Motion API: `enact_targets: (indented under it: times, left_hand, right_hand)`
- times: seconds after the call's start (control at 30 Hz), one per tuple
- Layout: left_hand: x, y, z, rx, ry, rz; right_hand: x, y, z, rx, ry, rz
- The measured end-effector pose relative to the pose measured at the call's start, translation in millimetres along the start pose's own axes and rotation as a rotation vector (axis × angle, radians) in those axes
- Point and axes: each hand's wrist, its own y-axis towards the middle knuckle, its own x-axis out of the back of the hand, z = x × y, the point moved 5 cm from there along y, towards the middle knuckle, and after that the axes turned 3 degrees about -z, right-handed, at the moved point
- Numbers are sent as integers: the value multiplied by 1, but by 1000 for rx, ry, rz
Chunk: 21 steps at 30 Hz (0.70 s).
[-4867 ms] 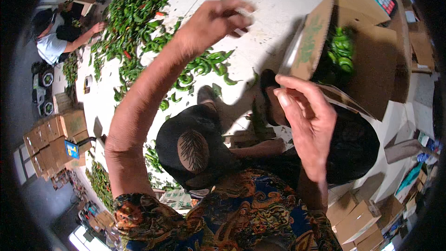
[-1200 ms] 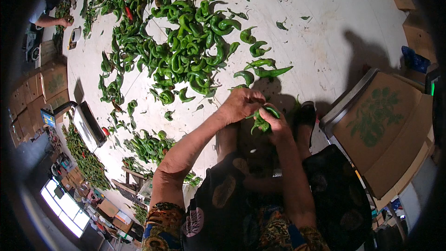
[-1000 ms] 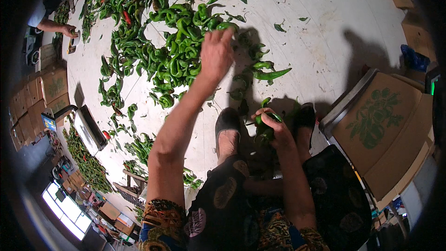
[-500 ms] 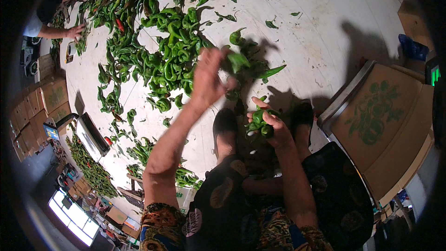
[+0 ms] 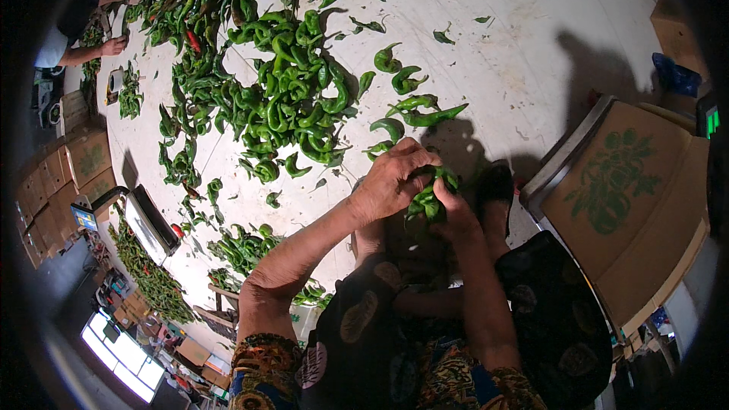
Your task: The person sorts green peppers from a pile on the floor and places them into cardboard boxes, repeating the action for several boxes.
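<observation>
A small bunch of green peppers sits in my right hand, whose fingers and thumb are closed round it. Over the top of that bunch my left hand is curled, its fingertips pressed in on a green pepper and partly hidden. Just beyond my hands, several single green peppers lie apart on the pale floor. To their left spreads a large heap of green peppers, with a few red ones in it.
Right of my legs stands a cardboard box against a metal-edged frame. A scale stands at the left, with more peppers behind it. Another person's hand is at the far left. Loose leaves dot the floor.
My left hand has come back from the heap's near side to the bunch in my right hand. More peppers now show beyond my hands. The other person's hand has drawn back slightly.
</observation>
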Motion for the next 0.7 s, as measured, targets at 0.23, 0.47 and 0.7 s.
enact_targets:
  times: [0.23, 0.47, 0.7]
  left_hand:
    - [-1, -3, 4, 45, -62, -63]
    - [53, 56, 37, 108, 409, -548]
    - [54, 110, 84, 268, 579, -373]
  right_hand:
    - [-3, -6, 34, 205, -385, 2]
    - [1, -19, 43, 345, -396, 70]
    - [6, -8, 20, 145, -55, 40]
